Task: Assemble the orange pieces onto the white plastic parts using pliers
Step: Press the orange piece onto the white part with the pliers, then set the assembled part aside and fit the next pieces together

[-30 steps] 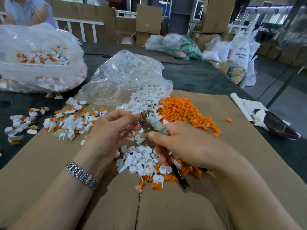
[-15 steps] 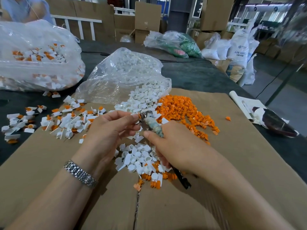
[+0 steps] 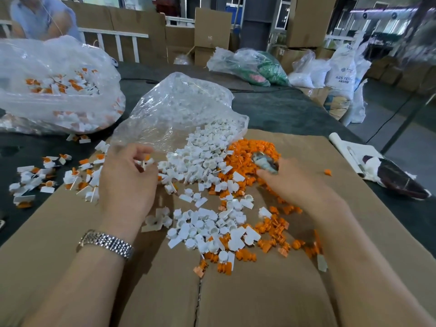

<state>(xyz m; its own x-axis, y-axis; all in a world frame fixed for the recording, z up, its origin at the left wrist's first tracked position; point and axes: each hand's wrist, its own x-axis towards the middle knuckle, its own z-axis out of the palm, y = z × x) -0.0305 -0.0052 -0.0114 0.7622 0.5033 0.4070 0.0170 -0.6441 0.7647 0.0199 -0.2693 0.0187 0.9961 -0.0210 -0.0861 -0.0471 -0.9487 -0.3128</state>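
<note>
Both hands have moved apart since the earlier frame, where they met in the middle with the pliers' tip at the left fingers. Only the head view is given. Now the left hand [image 3: 128, 182] is at the left edge of the white parts [image 3: 203, 161], near the mouth of the clear bag [image 3: 179, 114]. Its fingers are curled, and a small white part with a bit of orange [image 3: 146, 160] sits at the fingertips; it seems pinched there, but the grip is not fully clear. The right hand [image 3: 297, 185] has gone to the right and forward, and it lies over the near edge of the orange pieces [image 3: 250, 149]. Its grip is closed around the pliers [image 3: 265, 162], whose wrapped handle shows above the thumb; the tip of the pliers is hidden.

More white parts and orange pieces lie mixed on the cardboard [image 3: 236, 291] between the two forearms. Finished parts [image 3: 77, 175], white with orange in them, lie to the left, partly on the cardboard and partly on the dark tabletop [image 3: 283, 109]. A second, bigger bag [image 3: 54, 90] with such parts is at the far left. A metal watch [image 3: 106, 243] is on the left wrist.
</note>
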